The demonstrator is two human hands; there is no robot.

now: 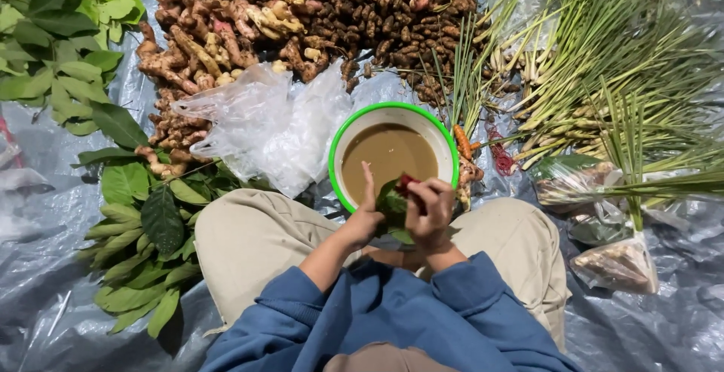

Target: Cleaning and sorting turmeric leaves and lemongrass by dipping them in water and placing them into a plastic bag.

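Note:
I sit cross-legged in beige trousers and blue sleeves. Both hands meet over my lap, right at the near rim of a green-rimmed bowl [336, 146] filled with murky brown liquid. My left hand [365, 214] cups a folded green leaf [392, 205] from the left, fingers pointing up. My right hand [430, 205] is closed around the same leaf bundle from the right, with something small and red [406, 182] showing at its top.
A heap of ginger and turmeric roots [302, 10] lies at the back. Lemongrass stalks [588, 63] spread at the right, loose green leaves [143, 221] at the left. Crumpled clear plastic bags [264, 127] sit beside the bowl, small filled packets [615, 263] at right, all on grey plastic sheet.

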